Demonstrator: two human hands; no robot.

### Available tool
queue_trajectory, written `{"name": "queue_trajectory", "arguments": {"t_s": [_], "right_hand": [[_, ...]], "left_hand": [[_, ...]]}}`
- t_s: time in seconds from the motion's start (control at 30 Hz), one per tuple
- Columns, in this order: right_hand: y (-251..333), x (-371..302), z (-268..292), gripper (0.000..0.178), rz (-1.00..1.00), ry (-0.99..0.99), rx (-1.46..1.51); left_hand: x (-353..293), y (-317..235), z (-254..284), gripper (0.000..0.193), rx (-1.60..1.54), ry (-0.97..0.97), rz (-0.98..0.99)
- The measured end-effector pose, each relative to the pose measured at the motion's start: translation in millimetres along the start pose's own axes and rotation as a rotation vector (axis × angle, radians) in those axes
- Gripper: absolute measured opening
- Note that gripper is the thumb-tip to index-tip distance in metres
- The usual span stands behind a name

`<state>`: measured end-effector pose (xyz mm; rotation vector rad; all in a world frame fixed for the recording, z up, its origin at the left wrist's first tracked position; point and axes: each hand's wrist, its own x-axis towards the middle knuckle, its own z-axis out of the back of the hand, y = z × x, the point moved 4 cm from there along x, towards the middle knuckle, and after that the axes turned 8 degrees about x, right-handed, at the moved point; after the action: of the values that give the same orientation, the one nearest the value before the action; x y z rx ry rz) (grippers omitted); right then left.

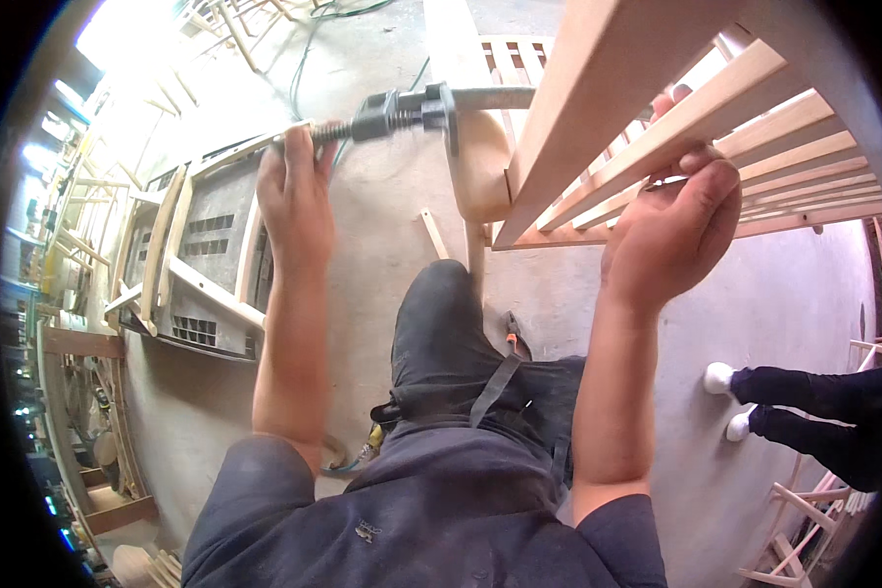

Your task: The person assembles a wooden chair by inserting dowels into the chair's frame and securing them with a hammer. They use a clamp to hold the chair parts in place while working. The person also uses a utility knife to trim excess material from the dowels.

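Observation:
My left hand [297,191] is closed around the screw handle end of a dark metal clamp [387,116]. The clamp's jaw presses near a rounded pale wood post [482,167], and its bar runs right, behind a slatted wooden frame [608,93]. This frame fills the upper right, with a thick rail at its left and several thinner slats side by side. On one slat [691,122] my right hand [678,220] is closed, the thumb side facing me and some fingertips showing past it. The rest of its fingers are hidden behind the wood.
A black slotted pallet [201,235] with wooden frame pieces on it lies at left. A loose wood strip [434,235] and orange-handled pliers [513,338] are on the floor. Another person's legs [804,402] in white shoes stand at right. Wooden chair-like frames [804,529] are behind them.

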<state>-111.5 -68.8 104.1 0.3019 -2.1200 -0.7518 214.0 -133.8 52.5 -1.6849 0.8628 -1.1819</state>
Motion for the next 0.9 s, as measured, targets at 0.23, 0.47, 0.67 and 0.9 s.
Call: {"name": "queue_trajectory", "arguments": {"t_s": [0.23,0.47,0.67,0.9], "right_hand": [[-1.1,0.6,-6.1,0.034,0.086,-0.027,-0.35],[-6.1,5.9,2.3,0.028,0.011,0.059,-0.201],[-10.8,5.3,-5.0,0.033,0.075,0.014,-0.053],[-7.1,6.7,-5.1,0.035,0.108,0.029,-0.16]], "left_hand": [[85.8,22.5,-21.7,0.056,-0.024,0.002,-0.248],[39.6,14.9,-15.1,0.087,0.097,-0.08,0.082],[-51.8,42.9,-51.1,0.114,-0.24,0.451,0.629],[-65.8,13.3,-115.6,0.033,-0.323,0.552,0.584]]}}
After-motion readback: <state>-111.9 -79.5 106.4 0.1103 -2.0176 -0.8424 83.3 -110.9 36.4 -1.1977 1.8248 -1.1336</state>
